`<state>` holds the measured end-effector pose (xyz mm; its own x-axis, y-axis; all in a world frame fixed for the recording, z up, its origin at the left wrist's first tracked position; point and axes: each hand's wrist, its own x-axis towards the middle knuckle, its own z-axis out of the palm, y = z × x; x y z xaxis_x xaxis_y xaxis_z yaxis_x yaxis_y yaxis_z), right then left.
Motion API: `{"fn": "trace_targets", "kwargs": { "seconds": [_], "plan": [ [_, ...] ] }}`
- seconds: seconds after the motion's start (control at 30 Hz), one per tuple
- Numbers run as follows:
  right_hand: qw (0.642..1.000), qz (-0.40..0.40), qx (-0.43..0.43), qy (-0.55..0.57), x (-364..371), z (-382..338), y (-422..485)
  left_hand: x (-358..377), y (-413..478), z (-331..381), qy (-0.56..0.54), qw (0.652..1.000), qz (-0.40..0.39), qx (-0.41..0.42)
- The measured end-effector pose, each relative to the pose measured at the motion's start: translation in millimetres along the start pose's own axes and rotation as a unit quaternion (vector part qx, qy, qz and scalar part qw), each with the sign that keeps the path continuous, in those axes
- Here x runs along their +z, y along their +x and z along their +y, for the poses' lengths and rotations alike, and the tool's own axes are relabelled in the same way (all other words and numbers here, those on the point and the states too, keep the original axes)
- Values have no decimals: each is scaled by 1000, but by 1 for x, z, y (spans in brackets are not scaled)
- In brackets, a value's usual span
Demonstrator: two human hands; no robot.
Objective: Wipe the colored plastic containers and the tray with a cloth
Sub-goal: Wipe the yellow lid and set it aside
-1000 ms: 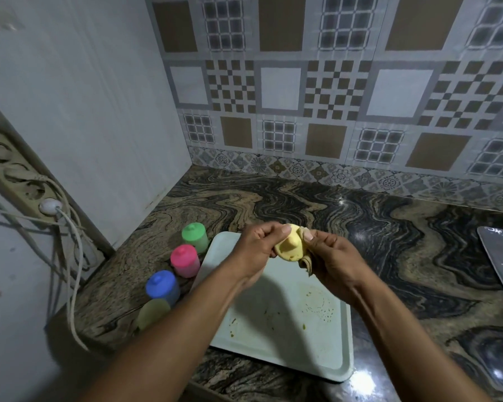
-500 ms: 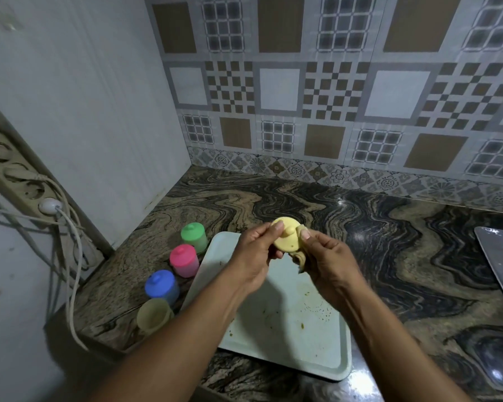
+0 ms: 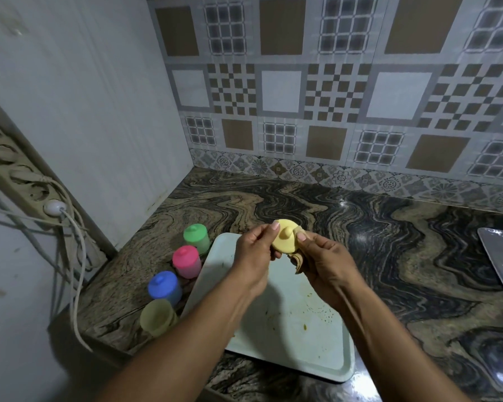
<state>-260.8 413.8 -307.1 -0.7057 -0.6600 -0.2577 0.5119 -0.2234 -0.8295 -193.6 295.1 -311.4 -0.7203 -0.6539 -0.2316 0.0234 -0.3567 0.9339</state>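
Where both meet above the tray (image 3: 302, 355), the left hand (image 3: 254, 250) pinches the lid (image 3: 285, 240) by its rim; the right hand (image 3: 324, 264) pinches the cloth (image 3: 298, 261) against it. Green cup (image 3: 196, 237), pink cup (image 3: 186, 261), blue cup (image 3: 164, 287) and open yellow cup (image 3: 157, 316) stand just left of the tray.

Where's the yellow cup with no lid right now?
Head view, lower left: the yellow cup stands on the counter left of the tray, just nearer than the blue container.
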Motion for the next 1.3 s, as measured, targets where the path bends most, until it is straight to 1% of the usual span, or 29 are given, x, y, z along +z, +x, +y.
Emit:
{"fn": "trace_targets", "kwargs": {
  "seconds": [0.07,0.1,0.13,0.17,0.2,0.27,0.3,0.33,0.4,0.43,0.5,0.57,0.6,0.63,0.67,0.73,0.77,0.8,0.87,0.9,0.93,0.97,1.03,1.07,1.1,1.13,1.2,1.23,1.3],
  "plan": [
    [999,25,-26,5,5,11,0,13,-6,-13,-62,995,80,-21],
    [999,33,-25,5,4,13,0,15,-9,-17,-72,992,96,-34],
    [999,35,-14,3,3,11,0,15,-10,-17,-71,993,83,-45],
    [1000,30,1,-1,-1,6,1,11,-10,-13,-53,995,44,-66],
    [1000,19,17,-11,-5,-1,1,3,-9,-5,-19,995,-15,-98],
    [998,-21,48,-40,-14,-14,2,-16,-5,16,78,974,-141,-162],
    [996,-42,57,-49,-16,-18,1,-23,-2,24,118,961,-181,-171],
    [995,-57,62,-49,-17,-19,1,-27,0,30,138,956,-200,-164],
    [997,-61,47,-21,-11,-14,-1,-24,4,34,107,971,-181,-110],
    [999,-43,22,2,-6,-9,-1,-19,4,30,70,983,-155,-72],
    [998,13,-40,36,4,10,1,-3,0,13,-5,997,-70,-12],
    [995,66,-70,40,8,28,3,9,-4,-3,-45,999,20,-8],
    [994,80,-67,39,8,33,2,11,-7,-9,-55,998,39,-19],
    [994,82,-60,34,5,33,1,10,-10,-11,-59,997,36,-36],
    [996,73,-52,23,1,29,0,5,-11,-9,-54,997,13,-62],
    [998,42,-46,-18,-8,18,-2,-8,-10,2,-19,990,-63,-121],
    [997,28,-54,-48,-10,14,-3,-13,-9,8,-9,988,-85,-132],
    [994,20,-67,-88,-10,14,-5,-16,-6,13,-20,988,-84,-126],
    [980,20,-87,-180,-8,22,-12,-16,-1,23,-94,991,-31,-91],
    [974,20,-87,-210,-8,30,-16,-16,2,27,-128,989,-8,-75],
    [970,25,-87,-224,-8,35,-20,-17,4,30,-134,989,-3,-59],
    [968,46,-92,-227,-11,36,-22,-19,5,31,-111,993,-14,-46],
    [960,130,-126,-212,-16,26,-16,-25,2,27,-48,997,-58,-31],
    [952,163,-156,-206,-18,17,-11,-28,0,24,-24,996,-75,-31],
    [941,176,-194,-215,-18,6,-5,-30,-2,21,-9,996,-85,-30],
    [928,167,-231,-240,-15,-4,0,-32,-3,17,-2,995,-91,-27],
    [890,104,-303,-324,-5,-14,5,-34,-5,13,16,994,-105,-14],
    [858,68,-338,-381,-1,-15,5,-35,-5,11,26,993,-116,-6],
    [776,11,-408,-481,1,-8,4,-38,-5,10,40,990,-137,13]
  ]
}}
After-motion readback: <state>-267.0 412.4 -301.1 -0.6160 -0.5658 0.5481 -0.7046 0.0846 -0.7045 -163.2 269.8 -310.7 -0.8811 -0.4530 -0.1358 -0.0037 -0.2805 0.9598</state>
